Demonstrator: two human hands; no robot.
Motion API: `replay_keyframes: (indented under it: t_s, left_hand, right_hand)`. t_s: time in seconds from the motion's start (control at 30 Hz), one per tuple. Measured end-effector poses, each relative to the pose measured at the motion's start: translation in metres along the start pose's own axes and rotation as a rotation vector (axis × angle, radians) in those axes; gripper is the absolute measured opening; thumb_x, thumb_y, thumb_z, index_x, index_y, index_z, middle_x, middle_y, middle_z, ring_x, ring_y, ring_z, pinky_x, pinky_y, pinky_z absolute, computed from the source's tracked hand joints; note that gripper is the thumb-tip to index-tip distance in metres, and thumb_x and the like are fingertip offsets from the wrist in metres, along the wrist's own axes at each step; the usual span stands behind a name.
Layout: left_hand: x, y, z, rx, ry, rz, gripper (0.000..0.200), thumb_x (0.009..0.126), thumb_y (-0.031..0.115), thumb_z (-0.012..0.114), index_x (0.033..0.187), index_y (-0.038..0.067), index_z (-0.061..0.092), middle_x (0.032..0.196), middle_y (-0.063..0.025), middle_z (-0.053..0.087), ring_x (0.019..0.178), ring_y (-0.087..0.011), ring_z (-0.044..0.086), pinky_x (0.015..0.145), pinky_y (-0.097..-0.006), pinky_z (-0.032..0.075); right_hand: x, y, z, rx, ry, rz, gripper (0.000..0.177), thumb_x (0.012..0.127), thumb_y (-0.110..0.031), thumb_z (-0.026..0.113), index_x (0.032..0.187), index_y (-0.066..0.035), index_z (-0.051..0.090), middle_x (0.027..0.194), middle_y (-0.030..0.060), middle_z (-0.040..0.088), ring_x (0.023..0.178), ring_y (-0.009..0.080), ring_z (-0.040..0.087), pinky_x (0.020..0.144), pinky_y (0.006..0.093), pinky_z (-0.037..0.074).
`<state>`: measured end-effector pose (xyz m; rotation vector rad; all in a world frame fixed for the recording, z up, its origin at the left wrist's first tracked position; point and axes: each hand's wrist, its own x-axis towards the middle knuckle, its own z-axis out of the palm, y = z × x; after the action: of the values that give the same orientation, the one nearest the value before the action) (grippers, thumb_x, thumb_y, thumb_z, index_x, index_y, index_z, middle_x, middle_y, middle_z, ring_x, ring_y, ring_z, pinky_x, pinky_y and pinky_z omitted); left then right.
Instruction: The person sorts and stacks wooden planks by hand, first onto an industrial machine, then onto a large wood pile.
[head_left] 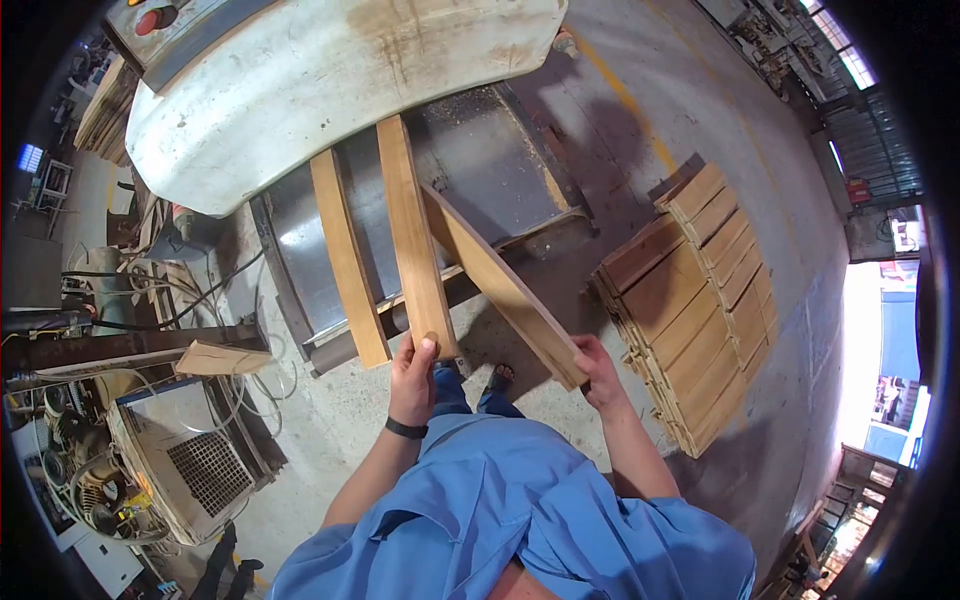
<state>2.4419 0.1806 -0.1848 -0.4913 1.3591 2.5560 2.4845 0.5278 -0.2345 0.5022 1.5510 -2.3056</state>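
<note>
My left hand (412, 378) grips the near end of a long wooden board (411, 220), thumb on top. That board's far end reaches the white machine hood (340, 80). My right hand (598, 374) is closed round the near end of another wooden board (505, 285), which is tilted on its edge and slants away to the left. A third board (346, 260) lies to the left on the dark metal machine bed (490, 160), with no hand on it. The far ends of the left and middle boards meet the hood's edge, so what lies beyond is hidden.
At right on the floor stands a stack of wooden boards (690, 310). To the left are a machine with a black grille (210, 470), hoses, and a short wood piece (222, 359). A yellow line (625, 95) runs along the floor behind. Another person's dark legs (228, 565) show at lower left.
</note>
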Motion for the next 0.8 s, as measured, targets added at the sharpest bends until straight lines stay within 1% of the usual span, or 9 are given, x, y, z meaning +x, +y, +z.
replay_keyframes:
  t_s: [0.13, 0.27, 0.33, 0.37, 0.47, 0.5, 0.6, 0.63, 0.8]
  left_hand:
    - [-0.005, 0.008, -0.009, 0.076, 0.018, -0.045, 0.056, 0.101, 0.026, 0.068, 0.146, -0.001, 0.049, 0.13, -0.007, 0.063, 0.117, -0.0139, 0.059, 0.104, -0.0304, 0.045]
    - [0.021, -0.019, -0.018, 0.211, 0.011, -0.063, 0.054, 0.102, 0.023, 0.066, 0.147, -0.002, 0.047, 0.129, -0.0102, 0.064, 0.118, -0.0163, 0.06, 0.103, -0.0333, 0.048]
    - [0.044, -0.03, -0.016, 0.346, -0.048, -0.1, 0.053, 0.103, 0.023, 0.065, 0.147, -0.003, 0.047, 0.129, -0.0116, 0.064, 0.119, -0.0168, 0.06, 0.102, -0.0344, 0.049]
    - [0.061, -0.047, -0.027, 0.398, -0.053, -0.177, 0.063, 0.097, 0.027, 0.072, 0.146, -0.004, 0.046, 0.133, -0.0188, 0.06, 0.122, -0.0268, 0.06, 0.103, -0.0399, 0.05]
    - [0.053, -0.028, -0.014, 1.476, 0.067, 0.151, 0.078, 0.088, 0.033, 0.08, 0.147, -0.004, 0.045, 0.141, -0.0255, 0.051, 0.127, -0.0397, 0.054, 0.106, -0.0455, 0.047]
    - [0.043, -0.004, -0.001, 1.465, 0.083, 0.138, 0.091, 0.08, 0.038, 0.084, 0.149, -0.003, 0.042, 0.147, -0.0294, 0.042, 0.131, -0.0485, 0.045, 0.11, -0.0494, 0.043]
    - [0.02, 0.022, -0.008, 1.644, 0.151, 0.354, 0.1, 0.072, 0.028, 0.09, 0.153, -0.002, 0.037, 0.147, -0.0283, 0.042, 0.134, -0.0461, 0.043, 0.113, -0.0498, 0.039]
    - [0.016, 0.022, -0.02, 1.72, 0.163, 0.42, 0.109, 0.069, 0.026, 0.091, 0.156, -0.002, 0.032, 0.155, -0.0287, 0.034, 0.144, -0.0476, 0.033, 0.119, -0.0487, 0.033]
    - [0.017, 0.023, -0.072, 1.856, 0.028, 0.241, 0.097, 0.078, 0.018, 0.084, 0.155, -0.006, 0.03, 0.167, -0.0256, 0.017, 0.156, -0.0442, 0.013, 0.127, -0.0451, 0.024]
  right_hand:
    - [-0.028, -0.017, 0.001, -0.374, 0.157, -0.18, 0.06, 0.082, -0.025, 0.084, 0.128, -0.004, 0.052, 0.129, 0.0104, 0.059, 0.122, 0.0216, 0.056, 0.108, 0.0402, 0.043]
    - [0.007, -0.013, 0.048, -1.086, 0.216, -0.689, 0.067, 0.076, -0.014, 0.085, 0.132, -0.008, 0.049, 0.135, 0.0151, 0.056, 0.124, 0.0336, 0.055, 0.108, 0.0462, 0.045]
    - [0.032, -0.011, 0.077, -1.353, 0.212, -0.714, 0.068, 0.076, -0.014, 0.084, 0.134, -0.011, 0.048, 0.142, 0.0157, 0.05, 0.13, 0.0385, 0.048, 0.111, 0.0502, 0.042]
    - [0.049, -0.007, 0.083, -1.355, 0.148, -0.72, 0.071, 0.076, -0.015, 0.085, 0.136, -0.012, 0.048, 0.146, 0.0149, 0.046, 0.133, 0.0386, 0.045, 0.112, 0.0502, 0.04]
    - [0.088, 0.003, 0.096, -1.404, -0.011, -0.715, 0.081, 0.075, -0.023, 0.086, 0.144, -0.015, 0.044, 0.157, 0.0134, 0.033, 0.143, 0.0389, 0.035, 0.118, 0.0507, 0.033]
    - [0.093, 0.002, 0.1, -1.458, -0.038, -0.708, 0.086, 0.075, -0.027, 0.087, 0.148, -0.017, 0.041, 0.16, 0.0133, 0.029, 0.147, 0.0392, 0.031, 0.12, 0.0511, 0.03]
    - [0.101, -0.015, 0.117, -1.524, -0.174, -0.713, 0.097, 0.075, -0.041, 0.086, 0.156, -0.023, 0.035, 0.166, 0.012, 0.02, 0.154, 0.0392, 0.015, 0.125, 0.0542, 0.019]
    - [0.101, -0.022, 0.123, -1.528, -0.228, -0.715, 0.1, 0.075, -0.045, 0.085, 0.158, -0.026, 0.033, 0.167, 0.0115, 0.018, 0.156, 0.0392, 0.009, 0.126, 0.0555, 0.015]
    - [0.122, -0.016, 0.142, -1.668, -0.363, -0.697, 0.099, 0.073, -0.052, 0.084, 0.157, -0.031, 0.037, 0.17, 0.0112, 0.014, 0.157, 0.0427, 0.003, 0.125, 0.063, 0.006]
